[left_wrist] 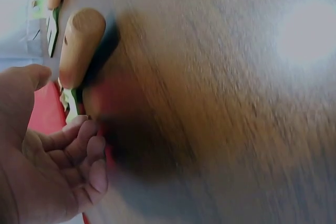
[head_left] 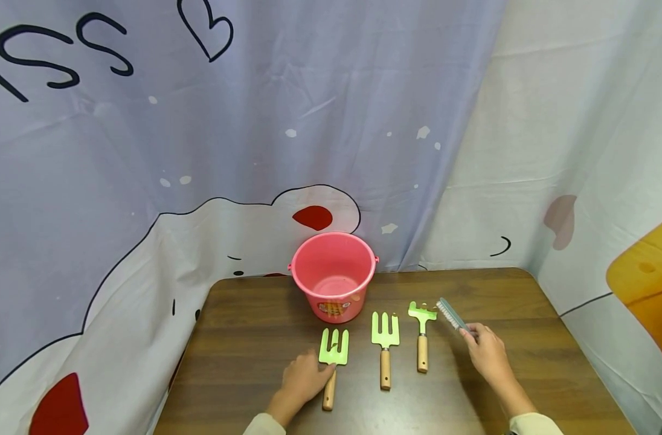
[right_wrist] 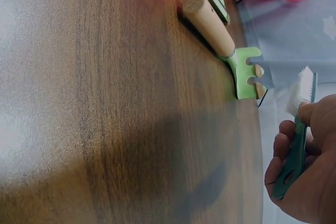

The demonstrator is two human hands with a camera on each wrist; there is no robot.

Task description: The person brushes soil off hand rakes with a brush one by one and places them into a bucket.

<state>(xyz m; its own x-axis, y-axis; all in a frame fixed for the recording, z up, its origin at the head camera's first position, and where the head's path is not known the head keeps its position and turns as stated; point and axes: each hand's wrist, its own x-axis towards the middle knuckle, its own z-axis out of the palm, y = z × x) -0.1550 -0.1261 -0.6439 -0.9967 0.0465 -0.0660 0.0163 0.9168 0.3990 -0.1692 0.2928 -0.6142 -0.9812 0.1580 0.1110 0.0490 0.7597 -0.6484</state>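
My right hand (head_left: pixel 487 353) grips a small brush (right_wrist: pixel 297 145) by its blue-green handle, white bristles pointing away from the fingers, held up over the table's right side. At the front, my left hand (head_left: pixel 304 379) is beside a light-green garden fork (head_left: pixel 333 349) with a wooden handle, the thumb over its neck in the head view. In the left wrist view the thumb and the loosely bent fingers (left_wrist: pixel 89 150) stand apart, with the fork's handle beyond them. Farther right lie a second green fork (head_left: pixel 385 356) and a small green rake (head_left: pixel 422 338), both wooden-handled.
A pink bucket (head_left: pixel 358 266) stands upright at the back of the brown wooden table (head_left: pixel 244 338), behind the forks. Close behind the table hangs a printed curtain (head_left: pixel 244 139), which also runs along the sides.
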